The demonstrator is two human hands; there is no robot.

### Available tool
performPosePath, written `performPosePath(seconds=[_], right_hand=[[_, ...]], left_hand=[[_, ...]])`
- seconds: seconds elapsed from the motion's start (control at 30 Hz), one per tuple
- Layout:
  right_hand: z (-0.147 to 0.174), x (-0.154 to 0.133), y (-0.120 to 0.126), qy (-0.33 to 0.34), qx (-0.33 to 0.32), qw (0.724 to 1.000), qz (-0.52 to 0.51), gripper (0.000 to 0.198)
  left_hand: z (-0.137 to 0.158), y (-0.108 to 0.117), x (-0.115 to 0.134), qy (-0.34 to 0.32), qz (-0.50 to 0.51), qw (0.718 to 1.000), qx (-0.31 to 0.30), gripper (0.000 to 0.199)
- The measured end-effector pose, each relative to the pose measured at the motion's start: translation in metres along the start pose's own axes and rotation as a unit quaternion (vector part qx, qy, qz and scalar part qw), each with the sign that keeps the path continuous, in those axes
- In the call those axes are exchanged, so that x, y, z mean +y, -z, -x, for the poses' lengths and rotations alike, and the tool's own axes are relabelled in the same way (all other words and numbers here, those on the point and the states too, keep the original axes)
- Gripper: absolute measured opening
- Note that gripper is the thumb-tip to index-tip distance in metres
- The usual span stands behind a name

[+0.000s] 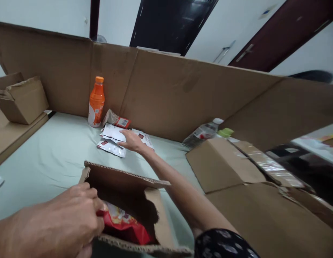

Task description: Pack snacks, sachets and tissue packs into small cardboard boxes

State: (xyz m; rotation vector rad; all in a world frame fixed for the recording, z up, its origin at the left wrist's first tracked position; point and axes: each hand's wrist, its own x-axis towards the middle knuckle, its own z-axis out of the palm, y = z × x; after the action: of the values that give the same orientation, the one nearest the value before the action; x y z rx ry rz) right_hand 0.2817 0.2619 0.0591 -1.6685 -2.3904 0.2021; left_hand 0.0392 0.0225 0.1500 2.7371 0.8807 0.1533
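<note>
Orange bottle (96,103) (upright), clear bottle (202,133)

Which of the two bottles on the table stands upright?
The orange bottle with the orange cap stands upright by the cardboard wall. The clear water bottle lies tilted on its side, farther right.

The left hand (66,218) fills the lower left of the frame, knuckles up, fingers curled tight and pinched together at their tips — the forearm runs off the left edge. The right arm stretches from the bottom centre up toward the middle of the frame, bare below a dark patterned sleeve. Its right hand (132,140) lies palm down, fingers spread flat — reaching leftward.
</note>
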Motion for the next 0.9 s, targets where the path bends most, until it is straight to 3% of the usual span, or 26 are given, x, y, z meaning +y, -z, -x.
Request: performPosePath(seconds=[0.1, 0.2, 0.3, 0.37, 0.43, 0.63, 0.77, 0.83, 0.9], right_hand=[[-0.029, -0.003, -0.035, -0.022, -0.020, 0.999, 0.011, 0.069], [-0.041, -0.002, -0.048, -0.048, -0.021, 0.999, -0.001, 0.046], [-0.039, 0.005, -0.037, -0.072, 0.001, 0.997, -0.040, 0.034], [-0.031, 0.011, -0.017, -0.088, 0.040, 0.992, -0.079, 0.021], [-0.017, 0.015, 0.008, -0.097, 0.093, 0.982, -0.134, 0.020], [0.057, 0.003, 0.087, -0.091, 0.203, 0.923, -0.313, 0.028], [0.139, -0.023, 0.131, -0.025, 0.257, 0.845, -0.468, 0.022], [0.178, -0.043, 0.147, 0.015, 0.258, 0.845, -0.469, 0.020], [0.208, -0.065, 0.155, 0.060, 0.250, 0.875, -0.409, 0.013]], left_hand=[[-0.004, -0.001, -0.005, -0.038, -0.008, 0.999, -0.032, 0.014], [-0.005, -0.006, -0.009, -0.052, -0.017, 0.998, -0.041, 0.015], [0.001, -0.010, -0.007, -0.022, -0.011, 1.000, -0.013, 0.018], [0.005, -0.009, -0.004, -0.006, -0.004, 1.000, 0.004, 0.018], [0.007, -0.007, -0.002, -0.009, -0.004, 1.000, 0.007, 0.014], [0.000, 0.000, 0.001, -0.053, -0.061, 0.997, -0.009, 0.009], [-0.001, -0.004, 0.005, -0.078, -0.116, 0.990, -0.024, 0.012], [0.001, -0.007, 0.006, -0.092, -0.135, 0.986, -0.023, 0.013], [0.003, -0.009, 0.007, -0.098, -0.159, 0.982, -0.028, 0.014]])
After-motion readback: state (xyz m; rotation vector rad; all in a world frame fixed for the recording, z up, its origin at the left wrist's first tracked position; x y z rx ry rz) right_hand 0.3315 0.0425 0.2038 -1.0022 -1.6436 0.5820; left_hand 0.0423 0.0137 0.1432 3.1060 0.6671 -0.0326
